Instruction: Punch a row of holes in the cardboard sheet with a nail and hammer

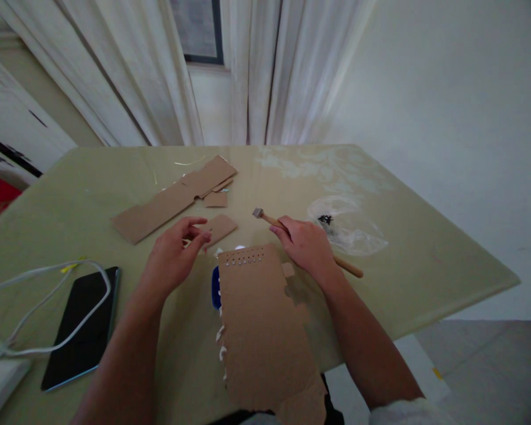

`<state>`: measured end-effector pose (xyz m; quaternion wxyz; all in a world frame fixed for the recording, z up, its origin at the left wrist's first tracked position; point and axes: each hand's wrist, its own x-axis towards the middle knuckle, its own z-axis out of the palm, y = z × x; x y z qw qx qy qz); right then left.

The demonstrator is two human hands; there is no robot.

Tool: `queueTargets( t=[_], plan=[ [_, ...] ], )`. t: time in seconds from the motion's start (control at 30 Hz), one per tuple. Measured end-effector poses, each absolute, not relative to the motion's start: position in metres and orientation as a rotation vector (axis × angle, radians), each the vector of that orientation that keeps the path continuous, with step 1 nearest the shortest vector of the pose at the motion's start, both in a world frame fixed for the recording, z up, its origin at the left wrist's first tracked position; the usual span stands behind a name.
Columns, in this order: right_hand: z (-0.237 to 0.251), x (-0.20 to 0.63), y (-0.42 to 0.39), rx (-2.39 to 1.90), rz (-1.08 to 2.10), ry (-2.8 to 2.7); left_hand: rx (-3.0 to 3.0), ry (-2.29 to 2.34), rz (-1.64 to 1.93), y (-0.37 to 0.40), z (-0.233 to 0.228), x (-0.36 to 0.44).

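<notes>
Pale green tabletop [92, 200] fills the view, with white curtains and a plain wall behind it. On it, the right hand [307, 245] is closed around the wooden handle of a small hammer [287, 229], whose metal head points away toward the far side. The left hand [177, 254] is half curled, fingertips pinched together; whether they hold something small I cannot tell. Between the hands, nearer the body, lies a cardboard sheet [265, 330] with a row of studs along its far edge, overhanging the near table edge, so a downward blow could tip it off. A loose cardboard scrap [220, 227] sits just beyond the left fingertips, close enough to be struck along with them. Right of the hammer hand lies a plastic bag [347, 227]; open table runs beyond it. Left of the left hand lie a phone [82, 324] and a white cable [35, 307], which a swept elbow could snag.
</notes>
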<state>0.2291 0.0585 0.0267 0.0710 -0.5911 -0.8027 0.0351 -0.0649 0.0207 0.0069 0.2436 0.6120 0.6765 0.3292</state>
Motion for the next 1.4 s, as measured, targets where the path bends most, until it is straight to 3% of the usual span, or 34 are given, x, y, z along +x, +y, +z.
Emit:
queueTargets(
  t=[0.37,1.4],
  plan=[
    [0.026,0.23,0.058,-1.753,0.102,-2.414,1.575,1.34,0.923,0.009,0.025,-0.038],
    [0.028,0.229,0.057,-1.753,0.122,-2.443,1.552,1.397,0.832,0.01,0.028,-0.058]
  ],
)
